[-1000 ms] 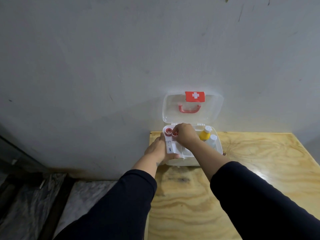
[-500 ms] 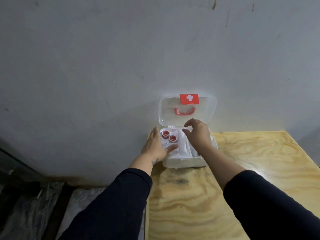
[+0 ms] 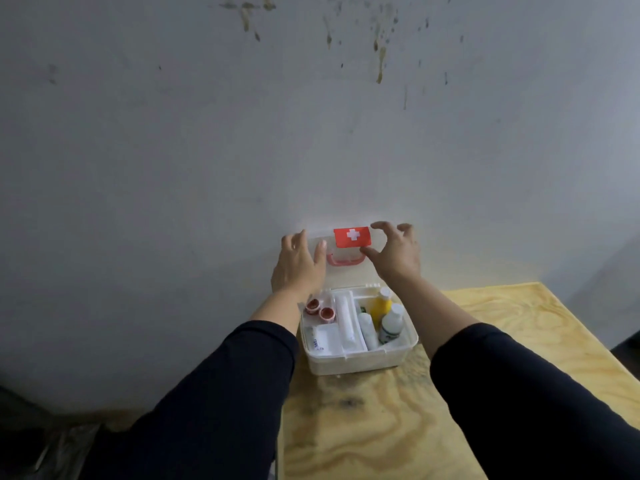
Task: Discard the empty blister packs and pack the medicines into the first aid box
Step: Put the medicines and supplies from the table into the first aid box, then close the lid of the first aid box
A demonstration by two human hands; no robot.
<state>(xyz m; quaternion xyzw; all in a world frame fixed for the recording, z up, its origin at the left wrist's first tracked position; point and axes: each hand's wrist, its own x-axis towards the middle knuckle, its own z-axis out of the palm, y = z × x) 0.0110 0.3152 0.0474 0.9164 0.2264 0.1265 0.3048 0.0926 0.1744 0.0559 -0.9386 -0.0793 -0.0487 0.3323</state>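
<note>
- Head view: both hands up at the clear lid [image 3: 320, 268] of the first aid box [image 3: 360, 358], which stands upright vs the wall.
- Left hand [image 3: 298, 265] flat, fingers spread on lid's left edge; right hand [image 3: 394, 254] half-curled round the right edge, by the red cross label [image 3: 352, 236]; prob. to swing it shut.
- Box sits at table [image 3: 485, 341] back corner; meds packed inside: yellow bottle [image 3: 380, 306], white bottles, two red-capped jars [image 3: 319, 309].

Open, packed first aid box [image 3: 360, 358]
</note>
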